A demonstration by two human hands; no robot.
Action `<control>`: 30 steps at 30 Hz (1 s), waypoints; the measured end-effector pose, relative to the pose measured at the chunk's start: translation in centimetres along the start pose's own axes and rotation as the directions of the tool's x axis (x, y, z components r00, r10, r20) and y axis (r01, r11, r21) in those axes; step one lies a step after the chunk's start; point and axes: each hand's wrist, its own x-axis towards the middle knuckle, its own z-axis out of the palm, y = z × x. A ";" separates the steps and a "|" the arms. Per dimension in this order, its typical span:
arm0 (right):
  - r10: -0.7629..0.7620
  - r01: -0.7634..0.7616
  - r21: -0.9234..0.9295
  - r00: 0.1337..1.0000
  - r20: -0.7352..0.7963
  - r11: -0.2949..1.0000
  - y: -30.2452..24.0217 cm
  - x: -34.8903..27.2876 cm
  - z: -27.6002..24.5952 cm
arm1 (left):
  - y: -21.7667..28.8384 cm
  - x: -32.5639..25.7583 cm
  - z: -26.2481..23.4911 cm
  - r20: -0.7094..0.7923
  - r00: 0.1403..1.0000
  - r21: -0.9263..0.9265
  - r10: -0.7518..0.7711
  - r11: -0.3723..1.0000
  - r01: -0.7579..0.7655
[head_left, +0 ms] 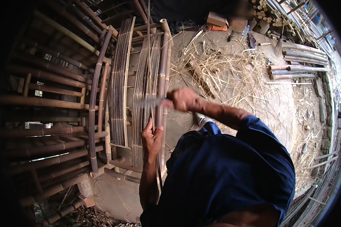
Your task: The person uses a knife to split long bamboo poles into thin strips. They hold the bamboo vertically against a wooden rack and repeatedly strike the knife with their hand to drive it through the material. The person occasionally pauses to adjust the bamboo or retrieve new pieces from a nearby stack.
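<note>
My left hand (pixel 151 137) pinches a thin bamboo strip (pixel 151 79) that runs up along the seat of a bamboo chair frame (pixel 94 94). My right hand (pixel 182 99) grips the handle of a blurred knife (pixel 149 101), its blade lying across the strips just above my left hand. Several slats (pixel 121 83) lie side by side on the frame, edged by a thicker pole (pixel 163 75).
Bamboo furniture frames (pixel 45 113) crowd the left. Shavings and straw (pixel 223 72) litter the dirt floor on the right. Cut bamboo poles (pixel 299 60) lie at the upper right, with bricks (pixel 217 19) and a bottle (pixel 252 39) beyond. Short offcuts (pixel 98 221) pile at the bottom.
</note>
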 end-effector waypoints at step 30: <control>0.544 -0.223 0.970 0.828 0.137 0.095 22.9 21.8 -21.2 | 14.8 11.3 -1.8 0.403 0.850 0.381 -0.340 0.906 0.182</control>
